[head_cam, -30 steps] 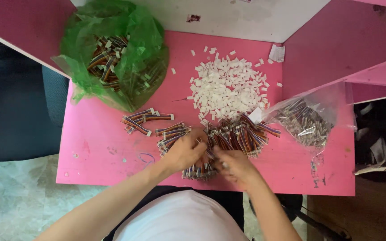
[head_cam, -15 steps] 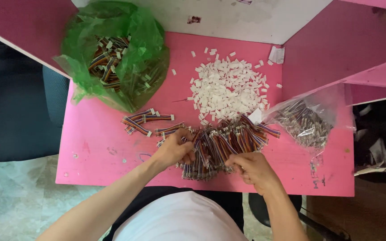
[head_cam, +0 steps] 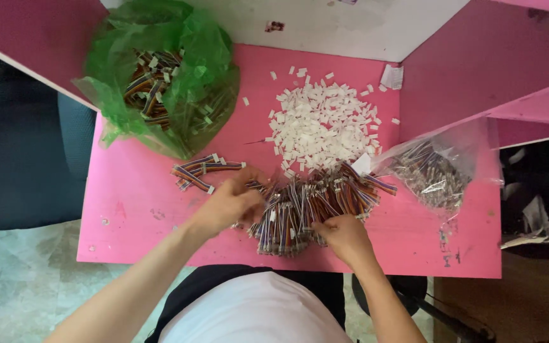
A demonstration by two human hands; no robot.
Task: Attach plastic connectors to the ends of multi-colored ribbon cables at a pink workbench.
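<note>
- Both hands' grip first: the left hand (head_cam: 229,202) is curled, fingers closed on the left edge of the pile of striped ribbon-cable pieces (head_cam: 306,206); the right hand (head_cam: 344,236) rests on the pile's lower right edge, fingers bent down into the wires, though whether it pinches one piece cannot be told from above.
- What changed: a second ago the two hands met close together at the near middle of the pile. Now they sit apart, the left moved out and up to the left, the right drawn slightly toward the body, which reads as the hands separating pieces from the heap.
- Pink surface (head_cam: 141,209): carries everything, with pink partition walls at the back and right.
- Green plastic bag (head_cam: 160,76): lies open at the far left, holding more striped cable pieces with white ends.
- Clear plastic bag (head_cam: 436,168): lies at the right, filled with similar wire pieces, its mouth toward the pile.
- Heap of small white connector housings (head_cam: 325,127): spread at the far centre, just beyond the cable pile and touching its far edge.
- Small bundle of cable pieces (head_cam: 201,171): lies apart, left of the pile and just beyond the left hand, unchanged in place.
- Stray white housings (head_cam: 246,101): a few scattered singly between the green bag and the white heap.
</note>
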